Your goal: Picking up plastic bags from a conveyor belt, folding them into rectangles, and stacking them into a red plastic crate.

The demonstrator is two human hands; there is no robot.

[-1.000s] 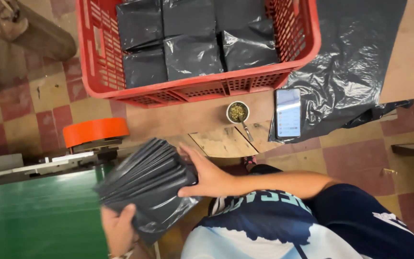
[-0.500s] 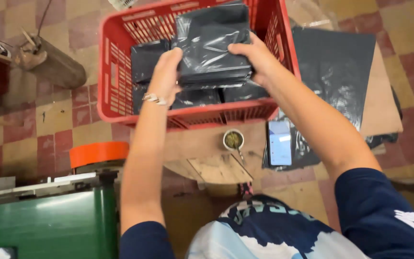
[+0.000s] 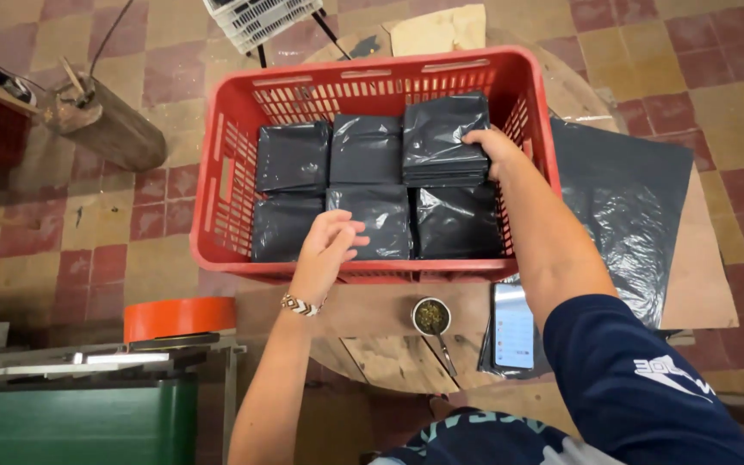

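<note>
Inside red crate (image 3: 217,185): right hand (image 3: 494,148) grasping stack of black bags (image 3: 445,138); left hand (image 3: 331,241) released. Probably light, soft, slippery; grip stack edges.

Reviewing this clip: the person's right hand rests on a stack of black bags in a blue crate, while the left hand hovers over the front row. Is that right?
Not quite. The head view shows the crate is red, not blue. The rest holds: the right hand rests on the stack of black bags, and the left hand hovers over the front row.
</note>
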